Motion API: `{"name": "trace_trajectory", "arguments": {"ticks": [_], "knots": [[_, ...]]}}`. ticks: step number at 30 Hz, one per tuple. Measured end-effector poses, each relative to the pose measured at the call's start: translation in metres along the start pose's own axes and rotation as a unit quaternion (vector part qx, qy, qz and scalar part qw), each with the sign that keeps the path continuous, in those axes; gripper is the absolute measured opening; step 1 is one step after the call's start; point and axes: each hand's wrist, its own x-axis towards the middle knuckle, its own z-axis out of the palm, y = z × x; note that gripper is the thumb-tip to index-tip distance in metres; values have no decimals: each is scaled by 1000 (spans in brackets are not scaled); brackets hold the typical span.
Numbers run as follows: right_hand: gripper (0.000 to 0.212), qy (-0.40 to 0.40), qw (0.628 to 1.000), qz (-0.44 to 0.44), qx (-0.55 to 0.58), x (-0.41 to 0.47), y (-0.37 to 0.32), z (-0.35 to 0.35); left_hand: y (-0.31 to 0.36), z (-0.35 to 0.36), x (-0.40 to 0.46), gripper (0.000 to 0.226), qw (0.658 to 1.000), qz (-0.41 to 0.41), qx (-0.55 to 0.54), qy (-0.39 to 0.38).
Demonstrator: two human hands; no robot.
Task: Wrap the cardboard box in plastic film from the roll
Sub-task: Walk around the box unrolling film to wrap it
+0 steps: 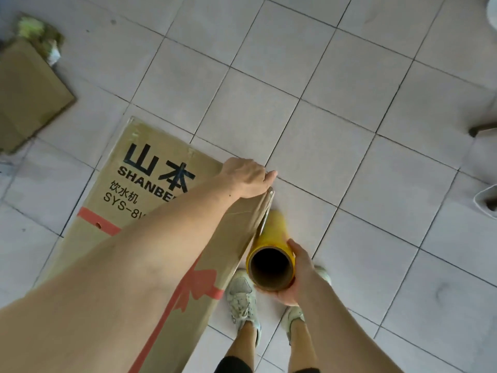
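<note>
A tall cardboard box [129, 200] printed with black "SHANBEN" lettering and red stripes stands on the tiled floor at the left of the head view. My left hand [246, 177] presses on the box's upper right corner, fingers curled over the edge where a strip of clear film shows. A yellow roll of plastic film [271, 243] with a brown cardboard core hangs upright against the box's right side. My right hand [297, 275] grips the roll's near end from the right.
A flattened piece of cardboard [29, 95] with green and white scraps beside it lies at the far left. My two feet in pale sneakers [242, 297] stand under the roll. A chair leg [481, 129] and a white object [488, 200] sit at the right edge.
</note>
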Motion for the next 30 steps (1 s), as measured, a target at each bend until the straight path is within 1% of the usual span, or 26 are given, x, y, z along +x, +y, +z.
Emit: {"name": "trace_trajectory", "arguments": {"ticks": [2, 4, 6, 7, 8, 10, 11, 13, 14, 16, 17, 18, 20, 21, 24, 26, 28, 30], "knots": [[67, -40, 994, 50, 93, 19, 34, -5, -1, 3, 2, 69, 1000, -4, 2, 15], [62, -66, 982, 83, 155, 34, 63, -5, -2, 5, 2, 67, 1000, -13, 10, 18], [56, -94, 977, 81, 172, 39, 78, -5, -2, 5, 1, 66, 1000, -26, 10, 9], [55, -101, 980, 70, 157, 36, 77, -5, -1, 5, 1, 68, 999, -31, 12, 6], [51, -100, 984, 58, 138, 32, 75, -5, 0, 4, -1, 69, 999, -33, 20, 7], [34, -19, 999, -7, 42, 29, 61, -8, 1, 7, -5, 74, 998, -35, 46, 30], [27, 36, 997, -58, -23, 27, 51, -7, 2, 11, -8, 76, 997, -35, 54, 52], [21, 108, 971, -143, -157, 27, 28, -2, 5, 20, -17, 78, 993, -28, 49, 104], [18, 122, 957, -170, -200, 27, 19, 1, 9, 26, -23, 76, 992, -25, 33, 123], [14, 129, 936, -191, -267, 27, 7, 13, 15, 36, -39, 71, 990, -15, 8, 137], [18, 116, 929, -195, -291, 27, 3, 20, 18, 39, -45, 71, 991, -13, 5, 136], [29, 90, 930, -198, -296, 28, 2, 27, 20, 41, -49, 73, 991, -13, 8, 132], [56, 41, 943, -174, -280, 29, 6, 33, 20, 42, -51, 76, 992, -17, 14, 125], [61, 21, 950, -157, -270, 29, 12, 30, 20, 42, -50, 76, 992, -20, 16, 124], [54, -30, 978, -96, -181, 33, 36, 5, 22, 41, -45, 75, 993, -22, 20, 115], [63, -42, 995, -48, -81, 43, 61, -15, 24, 41, -44, 75, 994, -24, 21, 105], [67, -78, 996, -1, 43, 55, 93, -31, 24, 38, -44, 76, 995, -29, 20, 95], [60, -109, 980, 30, 163, 65, 125, -48, 24, 37, -44, 76, 995, -30, 22, 90]]}}
